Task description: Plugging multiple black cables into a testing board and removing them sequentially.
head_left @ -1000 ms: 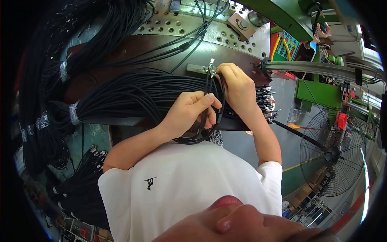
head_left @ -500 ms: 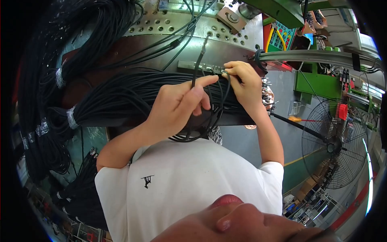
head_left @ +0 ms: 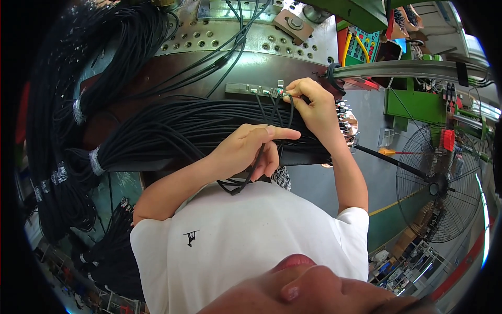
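Note:
My right hand (head_left: pixel 317 107) pinches a small cable connector (head_left: pixel 285 94) at the right end of a narrow metal strip (head_left: pixel 236 88). Several cable ends with small metal connectors sit along this strip, and one metal piece (head_left: pixel 281 83) stands up from it. Nearer my body, my left hand (head_left: pixel 241 150) is curled round a thin black cable (head_left: pixel 256 170), its index finger stretched out to the right. That cable hangs in a loop in front of my white shirt. A thick bundle of black cables (head_left: pixel 172 120) lies under and behind my left hand.
Tied black cable coils (head_left: pixel 125 47) are heaped at the left. Beyond the strip is a perforated metal plate (head_left: pixel 225 36) with a bolted block (head_left: pixel 294 26). A grey rail (head_left: pixel 402 72) runs at the right, above a black caged fan (head_left: pixel 436 186).
My left hand has moved down toward my body. The cable end that stuck up above it now lies at the strip, in the right hand's area. The right hand has barely shifted.

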### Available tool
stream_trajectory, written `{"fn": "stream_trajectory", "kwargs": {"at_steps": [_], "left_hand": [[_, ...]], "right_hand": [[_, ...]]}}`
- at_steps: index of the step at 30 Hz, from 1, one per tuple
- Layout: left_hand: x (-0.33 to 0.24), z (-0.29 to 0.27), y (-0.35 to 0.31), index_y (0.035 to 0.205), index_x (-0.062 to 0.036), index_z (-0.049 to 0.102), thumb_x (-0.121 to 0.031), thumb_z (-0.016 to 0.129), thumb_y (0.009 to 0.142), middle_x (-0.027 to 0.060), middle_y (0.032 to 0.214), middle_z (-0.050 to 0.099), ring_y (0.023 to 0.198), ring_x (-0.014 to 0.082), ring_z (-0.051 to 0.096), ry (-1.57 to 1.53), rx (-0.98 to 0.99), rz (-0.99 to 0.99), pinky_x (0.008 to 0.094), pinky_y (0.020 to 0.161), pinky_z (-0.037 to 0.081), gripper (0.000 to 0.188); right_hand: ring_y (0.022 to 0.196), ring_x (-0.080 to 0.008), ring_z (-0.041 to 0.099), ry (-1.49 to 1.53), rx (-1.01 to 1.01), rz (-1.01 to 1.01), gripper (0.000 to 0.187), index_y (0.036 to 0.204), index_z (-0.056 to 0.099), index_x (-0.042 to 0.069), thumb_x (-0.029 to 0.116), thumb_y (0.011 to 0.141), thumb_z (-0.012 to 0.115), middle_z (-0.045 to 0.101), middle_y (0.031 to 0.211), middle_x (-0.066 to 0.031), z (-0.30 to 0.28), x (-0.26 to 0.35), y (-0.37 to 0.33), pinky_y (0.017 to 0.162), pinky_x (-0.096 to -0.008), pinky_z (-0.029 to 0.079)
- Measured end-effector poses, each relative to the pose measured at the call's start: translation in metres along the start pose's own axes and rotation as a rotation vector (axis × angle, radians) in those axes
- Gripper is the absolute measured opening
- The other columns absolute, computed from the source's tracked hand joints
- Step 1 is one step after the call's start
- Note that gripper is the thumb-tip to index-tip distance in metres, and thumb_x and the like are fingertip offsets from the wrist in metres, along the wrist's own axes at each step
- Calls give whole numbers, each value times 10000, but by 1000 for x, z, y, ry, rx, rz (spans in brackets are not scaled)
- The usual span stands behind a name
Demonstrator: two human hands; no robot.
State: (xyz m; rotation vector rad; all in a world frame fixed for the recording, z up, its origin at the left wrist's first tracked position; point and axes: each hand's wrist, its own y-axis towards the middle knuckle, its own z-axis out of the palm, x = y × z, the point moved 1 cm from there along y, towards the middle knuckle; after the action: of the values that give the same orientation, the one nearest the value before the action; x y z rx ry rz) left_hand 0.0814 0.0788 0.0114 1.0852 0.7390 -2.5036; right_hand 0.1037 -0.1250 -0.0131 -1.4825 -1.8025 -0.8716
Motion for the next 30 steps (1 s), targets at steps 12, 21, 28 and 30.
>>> {"fn": "stream_trajectory", "kwargs": {"at_steps": [12, 21, 28, 30], "left_hand": [[-27, 7, 3, 1224, 68, 547, -318, 297, 997, 99, 637, 605, 439, 113, 498, 86, 211, -175, 247, 460, 423, 512], [-83, -94, 6, 1204, 6, 592, -278, 451, 989, 11, 907, 632, 820, 63, 530, 855, -385, 98, 199, 719, 451, 383], [-91, -151, 102, 1198, 44, 521, -375, 423, 997, 146, 1093, 624, 948, 179, 600, 105, -362, 223, 292, 883, 490, 475], [-87, -136, 115, 1158, 32, 545, -352, 401, 1008, 116, 983, 644, 852, 147, 613, 5, -302, 234, 268, 804, 514, 437]], "right_hand": [[780, -260, 632, -377, -192, -504, 233, 903, 594, 32, -44, 693, 660, 652, 890, -88, -1, 23, -6, 688, -339, 514], [786, -247, 674, -142, -14, -34, 159, 893, 607, -16, -86, 751, 617, 673, 907, -115, -14, -5, -8, 689, -306, 545], [747, -241, 674, -258, 15, -3, 122, 862, 600, -12, -68, 757, 624, 668, 854, -110, -12, 12, -3, 651, -298, 535], [738, -248, 670, -265, -10, -14, 107, 845, 603, -10, -63, 756, 631, 671, 849, -107, -12, 14, -5, 644, -300, 533]]}}
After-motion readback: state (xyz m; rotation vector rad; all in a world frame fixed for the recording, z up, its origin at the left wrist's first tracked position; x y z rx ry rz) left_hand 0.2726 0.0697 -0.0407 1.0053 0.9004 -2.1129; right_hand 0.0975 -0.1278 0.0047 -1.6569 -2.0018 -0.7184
